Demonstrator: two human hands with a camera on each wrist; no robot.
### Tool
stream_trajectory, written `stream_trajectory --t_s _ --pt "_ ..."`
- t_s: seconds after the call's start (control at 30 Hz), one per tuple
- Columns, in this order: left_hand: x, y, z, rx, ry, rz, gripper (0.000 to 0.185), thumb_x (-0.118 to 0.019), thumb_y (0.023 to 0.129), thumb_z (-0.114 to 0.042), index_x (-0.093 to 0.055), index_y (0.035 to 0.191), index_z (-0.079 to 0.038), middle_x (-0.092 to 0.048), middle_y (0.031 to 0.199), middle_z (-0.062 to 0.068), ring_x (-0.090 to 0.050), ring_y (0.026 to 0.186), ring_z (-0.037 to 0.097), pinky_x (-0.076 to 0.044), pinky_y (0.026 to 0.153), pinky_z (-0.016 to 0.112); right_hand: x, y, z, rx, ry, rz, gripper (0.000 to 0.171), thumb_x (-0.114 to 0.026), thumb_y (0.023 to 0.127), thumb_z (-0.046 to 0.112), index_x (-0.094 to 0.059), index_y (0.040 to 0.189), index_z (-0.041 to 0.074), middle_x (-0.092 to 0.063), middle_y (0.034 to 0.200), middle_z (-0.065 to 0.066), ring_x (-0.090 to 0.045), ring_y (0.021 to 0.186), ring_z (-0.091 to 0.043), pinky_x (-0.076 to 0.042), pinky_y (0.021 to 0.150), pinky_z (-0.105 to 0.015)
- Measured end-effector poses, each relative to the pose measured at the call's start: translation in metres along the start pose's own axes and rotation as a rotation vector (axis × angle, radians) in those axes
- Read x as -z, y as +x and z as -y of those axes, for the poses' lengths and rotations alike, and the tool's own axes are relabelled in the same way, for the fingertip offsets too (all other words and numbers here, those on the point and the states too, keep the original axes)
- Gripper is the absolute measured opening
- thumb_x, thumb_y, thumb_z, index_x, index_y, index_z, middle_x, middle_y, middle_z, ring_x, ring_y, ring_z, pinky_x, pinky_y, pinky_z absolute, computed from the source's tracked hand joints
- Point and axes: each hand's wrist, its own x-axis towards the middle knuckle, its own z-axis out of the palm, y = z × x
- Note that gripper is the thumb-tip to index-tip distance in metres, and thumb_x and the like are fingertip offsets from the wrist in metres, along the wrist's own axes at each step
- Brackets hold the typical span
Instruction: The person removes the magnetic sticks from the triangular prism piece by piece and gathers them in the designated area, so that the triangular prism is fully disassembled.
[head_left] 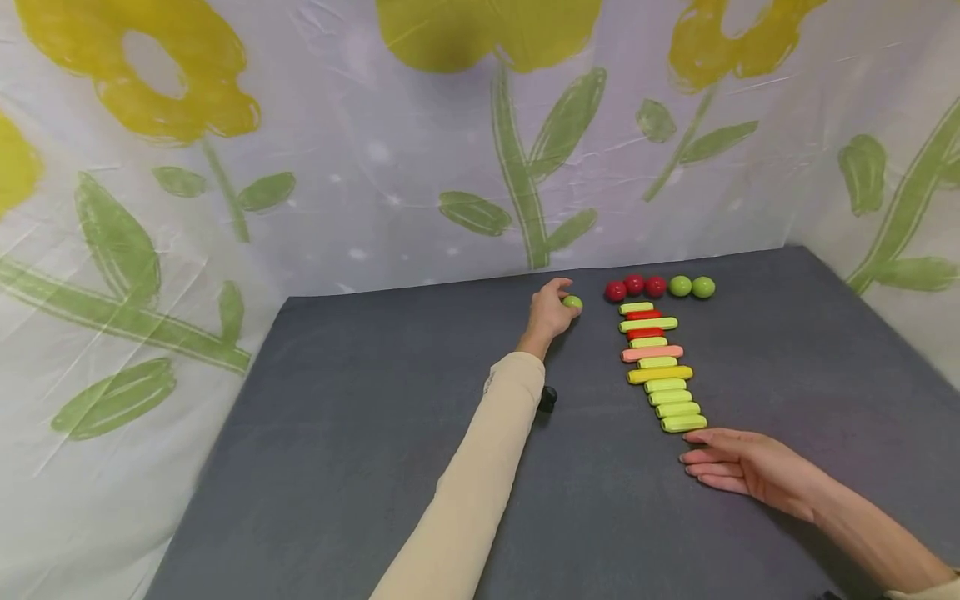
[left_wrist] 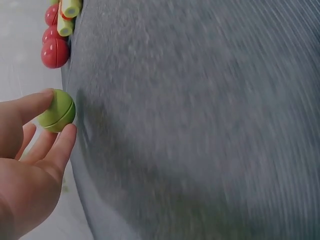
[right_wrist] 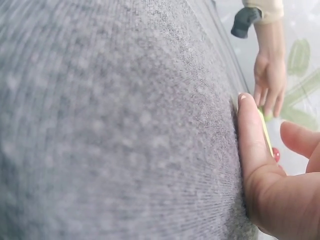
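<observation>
Green ball (left_wrist: 57, 110) sits pinched between our left hand's (head_left: 551, 312) thumb and fingertips at the table's (head_left: 337, 433) far edge, left of three red balls (head_left: 634, 287). Our right hand (head_left: 738, 462) lies flat, fingers relaxed, just below the row of sticks (head_left: 660, 367).

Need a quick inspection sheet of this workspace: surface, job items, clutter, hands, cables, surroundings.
Surface: dark grey table, cloth-like texture.
Job's things: green ball pinched by the left hand; three red balls and two green balls in a row at the far edge; column of sticks, mostly yellow-green with some red, pink and yellow, running towards the person.
Clutter: nothing seen.
Hands: left hand holds the green ball; right hand flat on the table beside the nearest stick, fingers straight.
Cables: nothing seen.
Surroundings: white sheet with flower print behind and at both sides.
</observation>
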Motion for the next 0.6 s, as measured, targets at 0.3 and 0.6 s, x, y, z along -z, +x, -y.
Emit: stream_trajectory --t_s 0.3,0.6 --pt "-0.017 0.007 -0.003 0.046 -0.098 -0.030 0.053 -0.074 0.084 -0.006 -0.055 0.134 -0.013 -0.064 0.117 0.008 -0.054 0.113 0.023 -0.049 0.088 0.032 -0.003 0.003 -0.004 0.005 -0.044 -0.042 0.046 -0.051 0.101 0.026 -0.045 0.135 -0.005 -0.066 0.109 -0.010 -0.064 0.103 -0.022 -0.049 0.091 -0.037" --pt "-0.031 0.014 -0.013 0.038 -0.105 -0.050 0.055 -0.074 0.084 -0.007 -0.054 0.135 -0.013 -0.063 0.118 0.009 -0.052 0.115 0.024 -0.047 0.089 0.032 -0.001 0.000 -0.004 0.022 -0.013 -0.050 0.042 -0.052 0.101 0.025 -0.048 0.132 -0.003 -0.066 0.108 -0.011 -0.064 0.102 -0.022 -0.049 0.091 -0.037"
